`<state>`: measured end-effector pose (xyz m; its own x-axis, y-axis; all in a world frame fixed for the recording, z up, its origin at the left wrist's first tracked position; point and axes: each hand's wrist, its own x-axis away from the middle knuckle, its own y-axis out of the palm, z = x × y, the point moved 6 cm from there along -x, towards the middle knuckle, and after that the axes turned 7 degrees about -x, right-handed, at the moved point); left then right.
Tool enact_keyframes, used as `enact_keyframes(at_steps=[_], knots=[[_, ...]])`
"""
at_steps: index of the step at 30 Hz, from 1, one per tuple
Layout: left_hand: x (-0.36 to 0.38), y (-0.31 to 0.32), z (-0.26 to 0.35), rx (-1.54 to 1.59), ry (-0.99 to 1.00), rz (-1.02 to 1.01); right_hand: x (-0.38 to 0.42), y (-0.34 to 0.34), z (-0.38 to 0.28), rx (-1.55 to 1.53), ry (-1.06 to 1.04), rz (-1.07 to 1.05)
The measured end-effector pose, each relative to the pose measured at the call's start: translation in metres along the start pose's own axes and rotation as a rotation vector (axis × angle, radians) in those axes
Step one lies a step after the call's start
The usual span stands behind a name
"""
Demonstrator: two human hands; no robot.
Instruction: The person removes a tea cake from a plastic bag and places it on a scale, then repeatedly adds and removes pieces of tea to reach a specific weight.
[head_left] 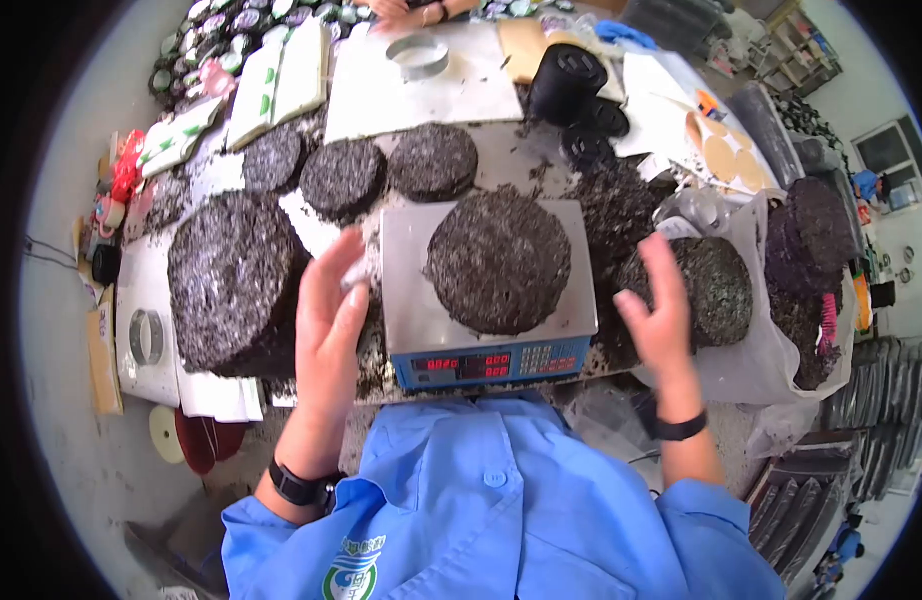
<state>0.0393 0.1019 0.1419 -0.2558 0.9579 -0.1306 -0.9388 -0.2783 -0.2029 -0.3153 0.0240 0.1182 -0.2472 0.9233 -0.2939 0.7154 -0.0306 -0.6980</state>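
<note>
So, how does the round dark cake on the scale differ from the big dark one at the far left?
The smaller cake sits on the scale; the big cake stands off it, to the left. The big cake shows a deep side wall, while the smaller cake shows mostly its top. The smaller cake lies between the left hand and right hand; the big cake is outside that gap. Both are dark, roundish and rough.

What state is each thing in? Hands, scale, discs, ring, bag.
Left hand: open, empty, apart from the disc
Right hand: open, empty, apart from the disc
Scale: on, red digits lit
Dark disc on the scale: lying flat on the pan
Three discs behind the scale: lying flat
Metal ring on white board: nothing inside
Plastic bag: open, dark material inside
</note>
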Motion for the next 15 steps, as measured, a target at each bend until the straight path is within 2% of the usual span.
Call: enact_keyframes(at_steps=[2, 4, 7, 8, 10, 12, 13, 15], knots=[[-0.011, 0.003, 0.026, -0.006, 0.13, 0.012, -0.016, -0.028, -0.004, -0.142, -0.022, 0.093], [-0.024, 0.013, 0.053, -0.08, 0.311, 0.027, -0.035, -0.043, -0.021, -0.159, -0.092, 0.14], [-0.039, 0.039, 0.088, -0.399, 0.612, -0.1, -0.053, -0.035, -0.043, -0.12, -0.225, 0.102], [-0.04, 0.049, 0.092, -0.398, 0.663, -0.108, -0.055, -0.029, -0.047, -0.102, -0.261, 0.089], [-0.042, 0.071, 0.1, -0.545, 0.754, -0.192, -0.055, -0.019, -0.035, -0.13, -0.203, 0.063], [-0.042, 0.098, 0.083, -0.567, 0.701, -0.24, -0.05, -0.009, -0.005, -0.191, -0.091, 0.044], [-0.041, 0.113, 0.068, -0.686, 0.664, -0.245, -0.045, -0.008, 0.011, -0.191, -0.013, 0.037], [-0.036, 0.144, 0.02, -0.912, 0.574, -0.43, -0.031, -0.006, 0.042, -0.269, 0.115, 0.035]])
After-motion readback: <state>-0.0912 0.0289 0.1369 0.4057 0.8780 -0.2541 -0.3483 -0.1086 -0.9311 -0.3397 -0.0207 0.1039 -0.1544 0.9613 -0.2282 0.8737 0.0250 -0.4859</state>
